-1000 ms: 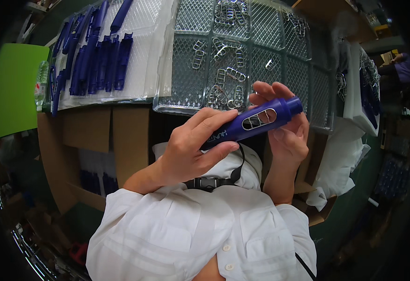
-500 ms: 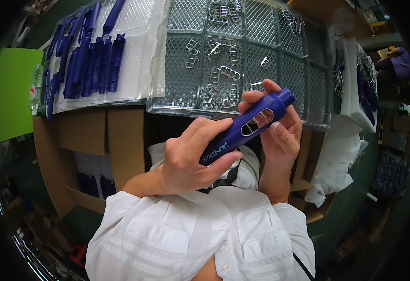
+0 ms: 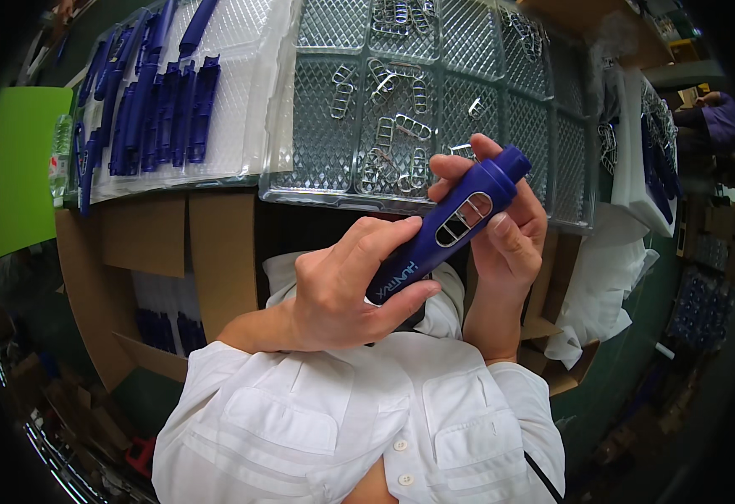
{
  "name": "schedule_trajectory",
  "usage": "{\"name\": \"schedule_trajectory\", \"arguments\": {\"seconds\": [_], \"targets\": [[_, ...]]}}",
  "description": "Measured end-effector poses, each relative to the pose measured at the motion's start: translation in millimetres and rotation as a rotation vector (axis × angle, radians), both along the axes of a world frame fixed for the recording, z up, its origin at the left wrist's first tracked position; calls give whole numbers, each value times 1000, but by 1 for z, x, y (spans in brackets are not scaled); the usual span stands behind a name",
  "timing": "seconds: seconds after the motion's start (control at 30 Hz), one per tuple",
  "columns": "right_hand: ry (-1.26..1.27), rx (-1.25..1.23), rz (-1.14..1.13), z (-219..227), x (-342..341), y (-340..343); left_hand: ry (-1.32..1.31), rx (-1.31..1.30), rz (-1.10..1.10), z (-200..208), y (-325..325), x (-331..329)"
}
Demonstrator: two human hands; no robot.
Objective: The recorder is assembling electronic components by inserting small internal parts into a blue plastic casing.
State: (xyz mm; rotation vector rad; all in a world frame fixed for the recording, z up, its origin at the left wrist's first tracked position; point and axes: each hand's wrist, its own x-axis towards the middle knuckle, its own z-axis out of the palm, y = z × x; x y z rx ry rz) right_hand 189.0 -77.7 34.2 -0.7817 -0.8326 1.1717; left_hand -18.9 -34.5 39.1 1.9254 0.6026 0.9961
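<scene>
A dark blue tubular plastic casing (image 3: 423, 243) slants up to the right between my hands, with light lettering near its lower end. An oval window in its upper side holds a shiny chrome frame (image 3: 464, 219) with crossbars. My left hand (image 3: 334, 281) is closed round the lower end, thumb below and fingers above. Around the upper end, below the narrower round tip, my right hand (image 3: 514, 239) grips the casing, its thumb beside the window and its fingers behind. The casing hides part of the right fingers.
Beyond my hands, a clear compartment tray (image 3: 321, 172) holds loose chrome frames (image 3: 384, 160). To the left, several blue casing shells (image 3: 166, 113) lie on a white textured tray (image 3: 250, 92). Open cardboard boxes (image 3: 225, 252) stand below the table edge. At right is a white foam tray (image 3: 632, 189).
The casing has tilted a little steeper and rolled slightly, so its window faces me more squarely. Both hands keep their hold, the right one shifting slightly with it.
</scene>
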Motion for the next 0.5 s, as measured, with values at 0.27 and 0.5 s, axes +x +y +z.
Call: {"name": "schedule_trajectory", "arguments": {"seconds": [0.27,0.5], "targets": [[-50,8,24,0,4,0,-17,-3,-91,-1,-2,1],[15,-80,66,3,2,2,-50,185,-111,-9,0,3]]}}
